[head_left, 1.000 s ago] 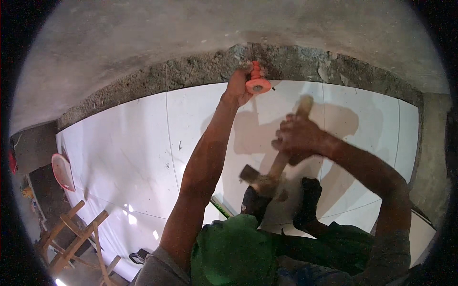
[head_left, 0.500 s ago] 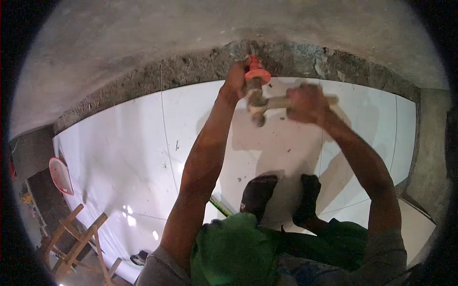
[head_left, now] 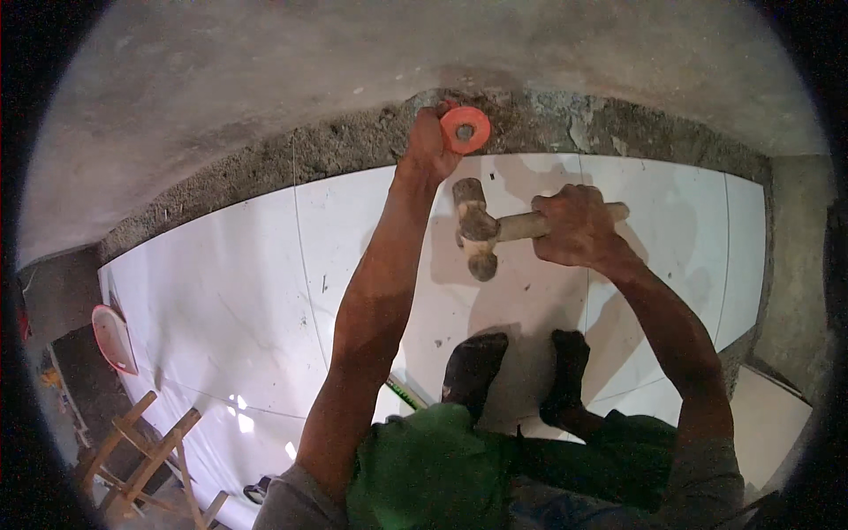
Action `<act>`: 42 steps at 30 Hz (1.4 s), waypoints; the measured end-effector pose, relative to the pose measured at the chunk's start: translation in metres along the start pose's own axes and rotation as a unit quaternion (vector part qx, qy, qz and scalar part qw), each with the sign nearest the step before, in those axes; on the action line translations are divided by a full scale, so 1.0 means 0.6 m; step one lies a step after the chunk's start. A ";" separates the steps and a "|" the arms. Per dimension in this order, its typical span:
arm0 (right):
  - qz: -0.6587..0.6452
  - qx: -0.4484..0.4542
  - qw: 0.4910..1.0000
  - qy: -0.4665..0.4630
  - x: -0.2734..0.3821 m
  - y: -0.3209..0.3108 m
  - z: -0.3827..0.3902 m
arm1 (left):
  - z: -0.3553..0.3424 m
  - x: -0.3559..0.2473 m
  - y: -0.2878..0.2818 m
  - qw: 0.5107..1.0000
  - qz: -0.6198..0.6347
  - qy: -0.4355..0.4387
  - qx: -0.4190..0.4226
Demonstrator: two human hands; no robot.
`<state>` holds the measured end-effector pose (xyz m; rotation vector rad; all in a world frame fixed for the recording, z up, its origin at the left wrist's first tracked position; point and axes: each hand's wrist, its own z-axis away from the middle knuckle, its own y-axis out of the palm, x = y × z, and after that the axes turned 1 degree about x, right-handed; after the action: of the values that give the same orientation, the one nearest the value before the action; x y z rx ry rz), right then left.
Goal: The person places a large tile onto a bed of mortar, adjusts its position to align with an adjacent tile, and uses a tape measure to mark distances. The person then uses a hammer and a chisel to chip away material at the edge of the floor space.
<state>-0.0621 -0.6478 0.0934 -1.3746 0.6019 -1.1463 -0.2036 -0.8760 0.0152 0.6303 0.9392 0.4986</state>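
Note:
My left hand (head_left: 430, 141) is closed around a chisel with an orange hand guard (head_left: 477, 119), held against the rough strip at the foot of the wall. The guard's round disc faces me with the grey steel end in its centre; the chisel's tip is hidden behind it. In my right hand (head_left: 576, 225) is the pale handle of a ball-peen hammer (head_left: 478, 227). Its head hangs over the white tiles, apart from the chisel, the flat face toward the chisel and the round end toward me.
Large white tiles (head_left: 221, 265) cover the floor under my feet, with small debris scattered on them. A bare rough strip (head_left: 344, 146) runs along the grey wall (head_left: 265, 71). At the left are a pink basin (head_left: 113, 340) and a wooden stand (head_left: 150, 450). A loose tile (head_left: 767, 415) lies at the right.
The hammer head has drawn back from the chisel toward me. The chisel has tilted, so its guard now shows face-on instead of from the side.

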 end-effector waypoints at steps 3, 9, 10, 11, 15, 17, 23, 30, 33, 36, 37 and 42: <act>-0.041 -0.056 0.997 -0.040 -0.016 0.024 0.066 | 0.023 0.018 -0.036 1.000 -0.008 -0.014 -0.006; 0.011 0.102 0.995 0.018 -0.006 0.024 0.102 | 0.007 0.030 -0.091 0.878 -0.469 0.021 0.092; 0.004 0.074 0.997 0.008 -0.001 0.022 0.104 | -0.002 0.041 -0.080 0.843 -0.522 0.042 0.124; 0.025 0.062 0.998 -0.004 0.005 0.020 0.108 | -0.011 0.051 -0.067 0.839 -0.513 0.049 0.175; 0.036 0.008 0.998 -0.060 0.016 0.024 0.143 | 0.004 0.108 -0.033 0.822 -0.411 0.205 0.336; 0.028 0.030 0.999 -0.032 0.011 0.031 0.161 | 0.032 0.107 -0.047 0.959 -0.244 0.048 0.137; 0.020 0.105 0.994 -0.001 0.004 0.045 0.176 | 0.090 0.012 -0.122 0.995 -0.095 0.006 -0.035; 0.013 -0.072 0.990 -0.124 0.058 0.015 0.114 | 0.080 -0.009 -0.157 1.000 0.002 0.009 0.023; 0.028 0.079 0.984 -0.157 0.084 0.020 0.072 | 0.078 -0.008 -0.163 0.999 0.033 0.001 0.015; 0.042 0.118 0.961 -0.246 0.118 0.040 0.044 | 0.088 -0.010 -0.162 0.999 0.019 0.012 0.024; 0.058 0.158 0.958 -0.231 0.130 0.041 0.035 | 0.091 -0.012 -0.160 1.000 0.017 0.011 0.002; 0.052 0.134 0.887 -0.439 0.182 -0.022 -0.013 | 0.091 -0.020 -0.156 1.000 0.018 -0.009 0.014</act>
<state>-0.0310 -0.7453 0.1349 -1.4208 -0.1401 -0.3988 -0.1517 -0.9657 -0.0182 0.6766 0.9199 0.5114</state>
